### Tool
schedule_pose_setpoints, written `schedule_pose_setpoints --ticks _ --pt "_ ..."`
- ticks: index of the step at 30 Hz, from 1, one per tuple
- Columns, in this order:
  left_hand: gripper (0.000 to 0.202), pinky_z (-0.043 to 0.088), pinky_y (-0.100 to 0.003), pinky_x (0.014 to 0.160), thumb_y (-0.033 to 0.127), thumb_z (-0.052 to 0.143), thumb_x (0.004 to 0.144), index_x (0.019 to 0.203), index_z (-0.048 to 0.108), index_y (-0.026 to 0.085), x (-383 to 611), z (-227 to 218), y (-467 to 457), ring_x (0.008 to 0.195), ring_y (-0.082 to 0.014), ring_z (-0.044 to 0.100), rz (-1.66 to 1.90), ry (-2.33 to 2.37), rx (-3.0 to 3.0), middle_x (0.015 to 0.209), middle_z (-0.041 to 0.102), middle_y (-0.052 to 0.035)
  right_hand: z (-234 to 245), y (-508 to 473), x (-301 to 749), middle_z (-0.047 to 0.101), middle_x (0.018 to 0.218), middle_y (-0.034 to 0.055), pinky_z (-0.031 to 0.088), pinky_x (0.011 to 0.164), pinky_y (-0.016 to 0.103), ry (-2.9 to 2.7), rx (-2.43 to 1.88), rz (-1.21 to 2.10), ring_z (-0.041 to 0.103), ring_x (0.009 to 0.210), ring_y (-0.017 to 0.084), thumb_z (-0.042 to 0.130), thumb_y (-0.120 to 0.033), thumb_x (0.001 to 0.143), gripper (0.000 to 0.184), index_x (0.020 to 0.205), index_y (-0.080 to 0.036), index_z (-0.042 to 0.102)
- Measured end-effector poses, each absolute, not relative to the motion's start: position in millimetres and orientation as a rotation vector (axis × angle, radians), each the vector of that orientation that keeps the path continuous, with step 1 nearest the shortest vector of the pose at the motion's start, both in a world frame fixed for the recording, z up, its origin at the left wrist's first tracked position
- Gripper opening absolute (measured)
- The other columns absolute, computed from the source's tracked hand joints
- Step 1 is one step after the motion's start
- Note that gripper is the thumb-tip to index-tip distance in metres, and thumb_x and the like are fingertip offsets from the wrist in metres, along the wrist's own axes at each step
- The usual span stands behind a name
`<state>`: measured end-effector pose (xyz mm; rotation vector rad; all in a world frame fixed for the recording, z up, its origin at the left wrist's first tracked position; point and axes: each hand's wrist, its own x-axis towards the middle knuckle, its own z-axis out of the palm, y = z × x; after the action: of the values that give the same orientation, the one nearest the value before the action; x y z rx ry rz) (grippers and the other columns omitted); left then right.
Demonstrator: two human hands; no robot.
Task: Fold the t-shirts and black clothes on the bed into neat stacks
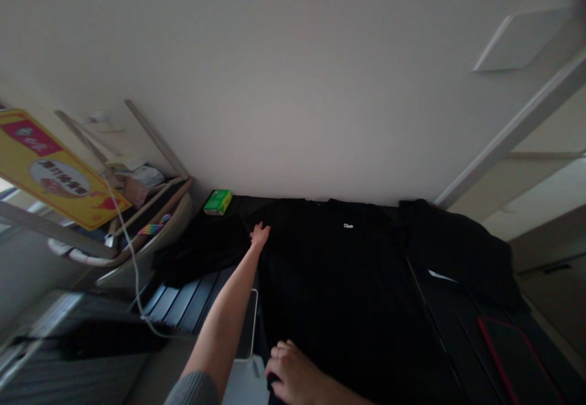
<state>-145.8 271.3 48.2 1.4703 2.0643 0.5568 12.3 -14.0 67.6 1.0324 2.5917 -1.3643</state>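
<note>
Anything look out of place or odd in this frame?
Two things: a loose white cable droops across the left side of the view, and the black garment is rumpled at its right end, away from the left hand and right hand, while the rest lies flatter.

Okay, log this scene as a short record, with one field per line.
Left hand: open, fingers spread, on the black garment near its far edge
Right hand: curled at the garment's near edge; grip unclear
Garment detail: small white logo near the far edge
Beyond garment: green box beside the wall
Under garment's left side: black slatted surface
Far left: yellow printed sign, white cable
</note>
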Motion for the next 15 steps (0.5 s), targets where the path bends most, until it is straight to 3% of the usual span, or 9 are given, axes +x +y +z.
schedule_pose_setpoints --ticks 6,11,15 --pt "0.055 0.022 -0.062 0.107 0.032 0.04 0.089 0.144 0.035 0.03 -109 77 275 0.141 -0.0337 0.016 0.66 2.011 1.532 0.156 0.025 -0.0026 91 -20 51 0.066 0.111 0.0075 0.036 0.099 0.033 2.525 1.01 -1.26 0.056 0.108 0.022 0.056 -0.022 0.077 0.032 0.107 -0.022 0.068" --pt "0.061 0.024 -0.057 0.109 0.028 0.05 0.084 0.143 0.036 0.034 -34 91 270 0.141 -0.0303 0.017 0.683 1.678 1.826 0.156 0.023 0.0028 98 -28 72 0.069 0.108 0.0061 0.036 0.101 0.036 2.48 1.002 -1.271 0.06 0.106 0.023 0.058 -0.025 0.076 0.03 0.102 -0.024 0.072" --pt "0.065 0.023 -0.066 0.104 0.033 0.059 0.08 0.141 0.038 0.04 16 75 254 0.142 -0.0378 0.013 0.446 1.333 2.084 0.159 0.008 0.0023 105 -33 100 0.069 0.113 0.0052 0.043 0.093 0.032 2.424 1.055 -1.455 0.062 0.107 0.024 0.061 -0.034 0.075 0.044 0.119 -0.028 0.064"
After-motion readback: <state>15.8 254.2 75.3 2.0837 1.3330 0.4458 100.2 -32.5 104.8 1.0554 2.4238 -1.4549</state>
